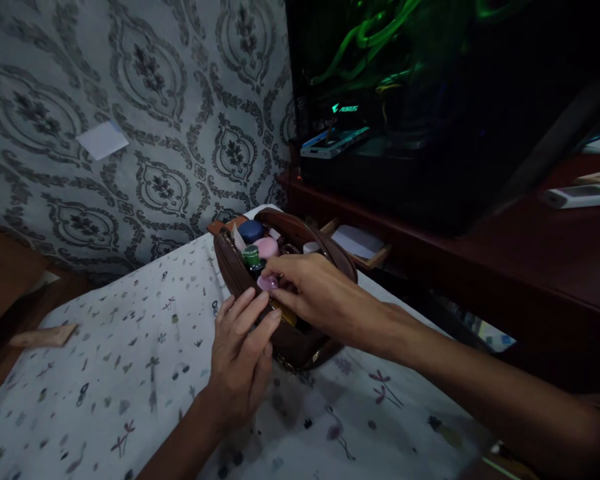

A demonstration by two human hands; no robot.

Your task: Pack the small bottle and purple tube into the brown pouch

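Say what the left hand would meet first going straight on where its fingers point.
Most likely the left hand would meet the near wall of the brown bag, which its fingers overlap in this view; whether they touch it or hover above is unclear.

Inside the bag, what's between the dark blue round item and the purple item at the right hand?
The pink round item and green-capped bottle, side by side in the brown bag; head view shows it.

Place: a room in a home
Wallpaper [190, 133]: large ornate leaf motifs
Cloth [130, 347]: white, printed with flamingos and small plants
Desk [520, 253]: dark reddish wood
Computer [420, 183]: black case, glowing green inside
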